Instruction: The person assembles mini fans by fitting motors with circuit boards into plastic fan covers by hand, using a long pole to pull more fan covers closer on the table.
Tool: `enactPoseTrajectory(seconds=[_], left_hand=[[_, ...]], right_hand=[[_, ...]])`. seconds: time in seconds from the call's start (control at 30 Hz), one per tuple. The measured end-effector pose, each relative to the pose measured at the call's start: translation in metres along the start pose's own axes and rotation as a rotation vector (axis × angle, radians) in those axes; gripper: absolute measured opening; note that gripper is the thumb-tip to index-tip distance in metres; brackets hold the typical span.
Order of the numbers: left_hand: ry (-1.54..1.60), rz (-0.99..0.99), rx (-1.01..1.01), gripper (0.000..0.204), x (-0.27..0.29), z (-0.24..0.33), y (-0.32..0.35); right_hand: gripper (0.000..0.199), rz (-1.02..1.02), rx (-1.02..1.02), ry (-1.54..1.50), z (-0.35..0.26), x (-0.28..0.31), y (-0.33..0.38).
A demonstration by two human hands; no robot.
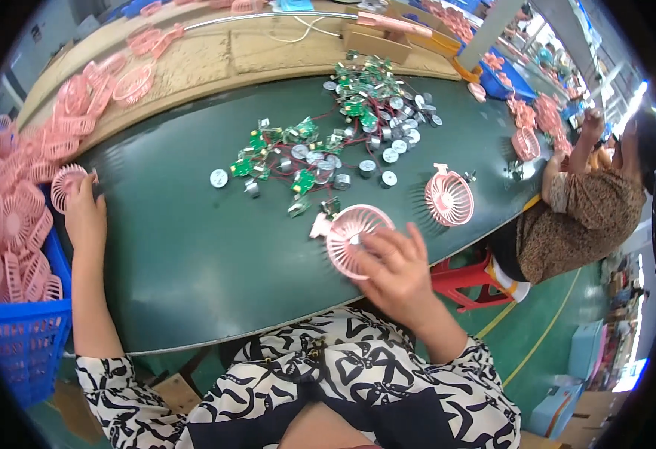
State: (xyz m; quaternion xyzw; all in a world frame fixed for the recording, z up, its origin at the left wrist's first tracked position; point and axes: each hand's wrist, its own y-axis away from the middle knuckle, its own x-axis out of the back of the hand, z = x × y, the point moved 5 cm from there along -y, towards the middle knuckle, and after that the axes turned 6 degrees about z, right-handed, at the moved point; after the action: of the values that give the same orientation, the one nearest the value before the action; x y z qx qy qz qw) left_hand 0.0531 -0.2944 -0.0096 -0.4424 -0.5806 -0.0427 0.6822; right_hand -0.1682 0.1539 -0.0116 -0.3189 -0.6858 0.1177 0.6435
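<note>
Found left hand [85,208] grasping a pink grille [62,188] at the left edge of the green table [193,251], beside the blue basket [29,344], and right hand [399,273] over a pink fan housing [344,238] near the front edge, cannot tell whether gripping, with bare surface between.

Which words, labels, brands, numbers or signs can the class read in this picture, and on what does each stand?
No text can be read, so there is nothing to quote.
Green boards: any markings are too small.
Silver motors: any markings are too small.
Pink cover at the right hand: no lettering shows.
Blue basket: no lettering shows.
Shirt: black pattern, no readable words.
</note>
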Motion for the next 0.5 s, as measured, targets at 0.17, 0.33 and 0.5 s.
enactPoseTrajectory(seconds=[0.17, 0.33, 0.5], left_hand=[[-0.075, 0.006, 0.161, 0.053, -0.009, -0.033, -0.014], [-0.058, -0.044, 0.152, 0.035, -0.013, -0.037, -0.016], [0.035, 0.046, 0.046, 0.023, 0.017, 0.015, -0.003]], right_hand=[[0.047, 0.015, -0.093, 0.121, 0.07, 0.03, 0.018], [0.039, 0.088, -0.158, 0.24, 0.135, 0.048, 0.022], [0.049, 0.179, -0.336, 0.537, 0.151, 0.054, 0.005]])
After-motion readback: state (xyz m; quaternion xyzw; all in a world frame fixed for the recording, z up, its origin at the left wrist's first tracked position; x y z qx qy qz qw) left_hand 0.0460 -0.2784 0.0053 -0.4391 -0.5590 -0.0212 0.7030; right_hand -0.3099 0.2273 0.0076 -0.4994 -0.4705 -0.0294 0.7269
